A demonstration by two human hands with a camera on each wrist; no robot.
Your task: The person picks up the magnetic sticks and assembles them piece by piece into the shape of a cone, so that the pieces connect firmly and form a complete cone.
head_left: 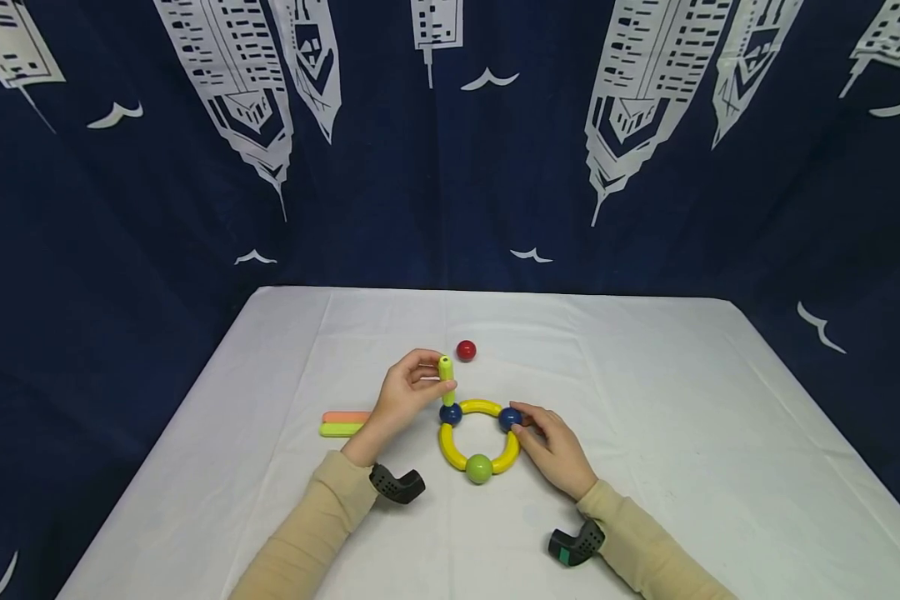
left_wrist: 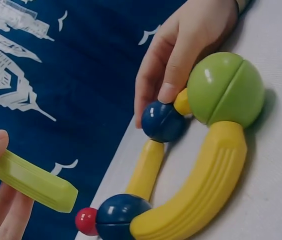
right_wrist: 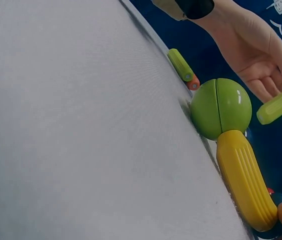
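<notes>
Yellow curved pieces (head_left: 482,407) sweep round in a ring on the white-covered desk (head_left: 682,400), and the head view has it all! A green ball (head_left: 479,469) sits at the near side, with a left blue ball (head_left: 451,414) and a right blue ball (head_left: 510,418) at the far corners. Up goes a lime stick, nearly upright, (head_left: 446,375) pinched between thumb and fingers of the left hand (head_left: 411,390), right by the left blue ball. Across the ring, the right hand (head_left: 558,450) has its fingers clamped on the right blue ball. Behind the ring waits a red ball (head_left: 466,351), and off to the left lie an orange stick (head_left: 345,417) and a second lime stick (head_left: 341,430) side by side, partly hidden by the left arm.

Over to the left wrist view: daylight between the lime stick's lower end and the left blue ball, so they're apart! The right hand's thumb presses on the right blue ball.

Now the right wrist view: the green ball looms large, joined to one yellow piece, the lime stick slants in the left hand's grip, and just the right thumb pokes in at the corner.
</notes>
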